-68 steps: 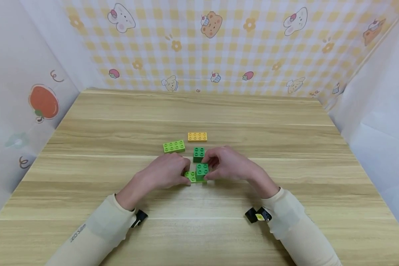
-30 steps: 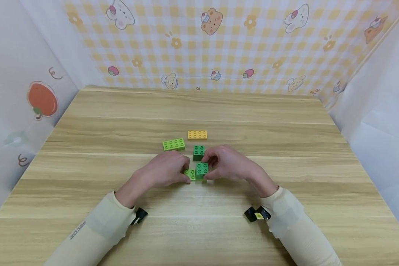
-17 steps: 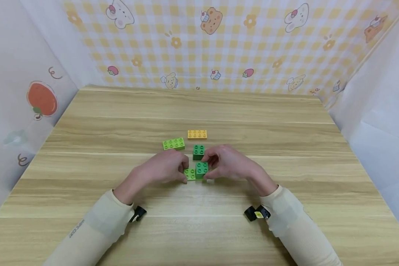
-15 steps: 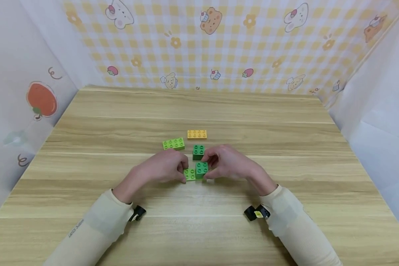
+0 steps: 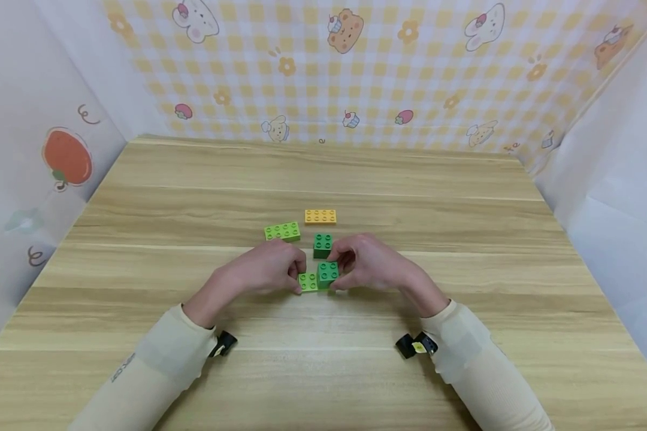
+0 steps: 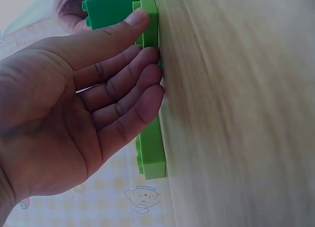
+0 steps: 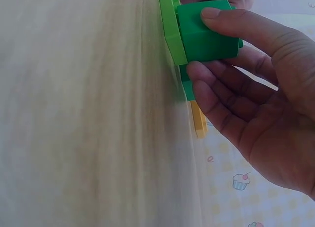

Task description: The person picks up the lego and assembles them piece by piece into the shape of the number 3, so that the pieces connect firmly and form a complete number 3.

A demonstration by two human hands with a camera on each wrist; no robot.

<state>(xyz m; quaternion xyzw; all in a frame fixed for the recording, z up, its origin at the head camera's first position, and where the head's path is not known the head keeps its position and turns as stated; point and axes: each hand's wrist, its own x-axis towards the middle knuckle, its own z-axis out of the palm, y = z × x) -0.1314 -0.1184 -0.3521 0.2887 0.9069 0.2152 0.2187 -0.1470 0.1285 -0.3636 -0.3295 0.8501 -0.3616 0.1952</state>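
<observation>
My left hand [image 5: 261,268] pinches the left end of a flat lime-green building brick [image 5: 308,282] on the table, thumb at its near side. A green four-stud brick [image 5: 327,273] sits on the right half of that lime brick. My right hand [image 5: 374,264] grips this green brick between thumb and fingers; in the right wrist view its thumb [image 7: 212,13] lies on one face. The left wrist view shows the left thumb [image 6: 138,17] against the lime brick's side, with the other fingers behind it. Four studs of the lime brick show between the hands.
Just behind the hands stands a second green four-stud brick [image 5: 322,245]. A longer lime brick [image 5: 282,231] lies beyond the left hand, and a flat yellow brick [image 5: 320,216] lies farther back. The wooden table [image 5: 323,176] ends at a checked cloth wall [image 5: 237,78].
The left fingertips have slid slightly left along the lime brick, baring more of its studs. The right hand and the green brick in it have stayed in place; the head view has tilted slightly.
</observation>
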